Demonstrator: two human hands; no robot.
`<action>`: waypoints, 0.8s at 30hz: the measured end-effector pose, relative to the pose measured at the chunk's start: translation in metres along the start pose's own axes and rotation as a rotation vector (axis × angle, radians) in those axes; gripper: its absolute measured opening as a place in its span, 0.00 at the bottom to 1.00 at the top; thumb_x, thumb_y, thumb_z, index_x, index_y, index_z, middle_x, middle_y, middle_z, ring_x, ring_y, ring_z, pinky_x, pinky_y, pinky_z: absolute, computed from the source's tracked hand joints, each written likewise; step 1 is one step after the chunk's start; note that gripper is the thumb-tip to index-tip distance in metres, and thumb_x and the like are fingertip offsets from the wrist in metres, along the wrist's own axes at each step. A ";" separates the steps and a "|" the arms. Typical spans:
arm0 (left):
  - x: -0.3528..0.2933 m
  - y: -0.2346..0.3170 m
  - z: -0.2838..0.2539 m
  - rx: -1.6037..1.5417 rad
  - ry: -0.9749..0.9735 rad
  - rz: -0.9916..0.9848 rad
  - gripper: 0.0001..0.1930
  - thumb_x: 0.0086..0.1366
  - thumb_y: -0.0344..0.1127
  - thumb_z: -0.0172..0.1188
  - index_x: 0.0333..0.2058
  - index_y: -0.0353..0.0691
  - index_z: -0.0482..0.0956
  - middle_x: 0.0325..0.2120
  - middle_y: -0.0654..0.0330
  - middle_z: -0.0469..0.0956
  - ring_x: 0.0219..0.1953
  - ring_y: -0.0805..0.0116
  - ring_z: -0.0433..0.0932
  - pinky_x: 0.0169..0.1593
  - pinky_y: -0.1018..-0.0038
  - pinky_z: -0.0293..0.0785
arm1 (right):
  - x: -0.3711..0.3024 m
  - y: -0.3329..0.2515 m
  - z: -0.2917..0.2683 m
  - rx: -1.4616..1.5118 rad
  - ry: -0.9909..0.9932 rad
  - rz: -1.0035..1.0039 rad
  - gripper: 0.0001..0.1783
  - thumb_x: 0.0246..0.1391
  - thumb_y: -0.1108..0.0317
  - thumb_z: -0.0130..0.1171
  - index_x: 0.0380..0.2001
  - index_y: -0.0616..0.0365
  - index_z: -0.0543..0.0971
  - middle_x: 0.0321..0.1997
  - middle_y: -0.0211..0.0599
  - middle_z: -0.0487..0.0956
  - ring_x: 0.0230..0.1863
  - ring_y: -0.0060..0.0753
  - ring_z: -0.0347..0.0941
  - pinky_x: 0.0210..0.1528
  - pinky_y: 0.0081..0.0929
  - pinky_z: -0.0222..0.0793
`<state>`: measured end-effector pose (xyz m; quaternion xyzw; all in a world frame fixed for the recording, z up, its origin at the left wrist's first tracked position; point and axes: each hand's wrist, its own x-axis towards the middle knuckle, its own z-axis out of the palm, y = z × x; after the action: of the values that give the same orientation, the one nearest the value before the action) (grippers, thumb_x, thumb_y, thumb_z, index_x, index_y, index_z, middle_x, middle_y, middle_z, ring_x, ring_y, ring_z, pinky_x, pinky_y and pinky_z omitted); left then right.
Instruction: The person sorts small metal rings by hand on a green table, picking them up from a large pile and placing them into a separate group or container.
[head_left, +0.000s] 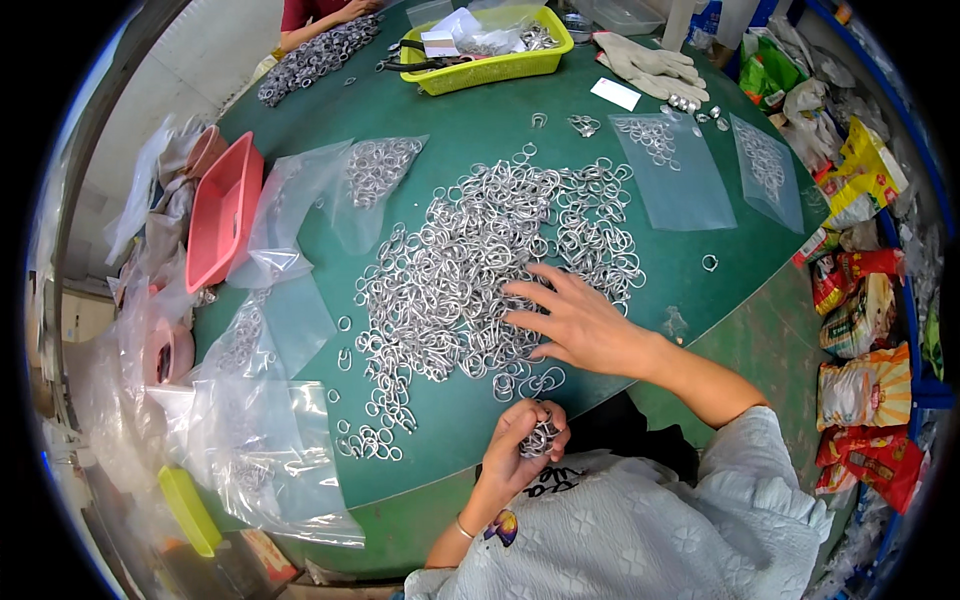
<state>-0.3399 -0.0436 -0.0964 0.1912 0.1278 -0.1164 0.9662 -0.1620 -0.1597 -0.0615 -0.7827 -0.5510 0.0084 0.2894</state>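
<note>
A large heap of silver-grey metal rings (450,270) covers the middle of the green table. My right hand (580,318) reaches over the heap's right side, fingers spread apart, the tips at or just above the rings. Whether it touches any single ring cannot be made out. Close to my body, at the table's near edge, my left hand (522,440) is curled round a small clump of metal rings (540,438). Several stray rings (375,440) lie at the heap's lower left.
Clear plastic bags holding rings lie at left (255,340) and right (665,170). A pink tray (225,212) stands at the left edge, a yellow-green basket (490,72) at the back, beside work gloves (652,66). Another person's hand (355,10) rests by a far ring pile.
</note>
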 end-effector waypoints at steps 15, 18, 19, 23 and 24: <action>0.002 -0.001 0.000 0.003 -0.024 0.001 0.12 0.65 0.44 0.57 0.34 0.42 0.71 0.32 0.56 0.70 0.26 0.66 0.69 0.24 0.75 0.68 | -0.026 0.033 -0.030 0.317 0.478 0.546 0.04 0.50 0.75 0.59 0.30 0.64 0.76 0.24 0.39 0.77 0.28 0.38 0.74 0.37 0.33 0.67; 0.002 -0.001 -0.003 -0.009 -0.033 -0.004 0.12 0.65 0.44 0.57 0.34 0.42 0.71 0.32 0.56 0.70 0.26 0.66 0.69 0.24 0.75 0.68 | -0.030 0.041 -0.040 0.311 0.488 0.643 0.10 0.50 0.72 0.61 0.36 0.65 0.75 0.32 0.41 0.79 0.36 0.39 0.75 0.43 0.33 0.69; 0.002 -0.001 -0.003 -0.006 -0.032 0.000 0.12 0.65 0.44 0.57 0.34 0.42 0.71 0.32 0.56 0.70 0.26 0.66 0.69 0.24 0.75 0.68 | -0.032 0.042 -0.044 0.240 0.431 0.661 0.15 0.49 0.70 0.63 0.40 0.64 0.75 0.40 0.44 0.79 0.43 0.40 0.75 0.48 0.35 0.67; 0.003 -0.002 -0.002 0.008 -0.033 0.010 0.12 0.65 0.44 0.57 0.34 0.42 0.71 0.32 0.55 0.70 0.26 0.66 0.69 0.23 0.75 0.68 | -0.045 0.030 -0.037 -0.119 0.146 0.464 0.37 0.42 0.59 0.69 0.56 0.55 0.69 0.60 0.45 0.65 0.62 0.51 0.57 0.58 0.48 0.55; 0.003 -0.001 -0.001 0.010 -0.034 0.010 0.12 0.65 0.44 0.57 0.34 0.42 0.71 0.32 0.55 0.70 0.26 0.66 0.70 0.23 0.75 0.68 | -0.048 0.025 -0.028 -0.204 0.149 0.443 0.34 0.41 0.61 0.69 0.53 0.55 0.70 0.58 0.44 0.66 0.61 0.52 0.57 0.57 0.48 0.56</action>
<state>-0.3376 -0.0449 -0.0991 0.1947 0.1098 -0.1155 0.9678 -0.1498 -0.2194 -0.0643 -0.9079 -0.3412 -0.0416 0.2400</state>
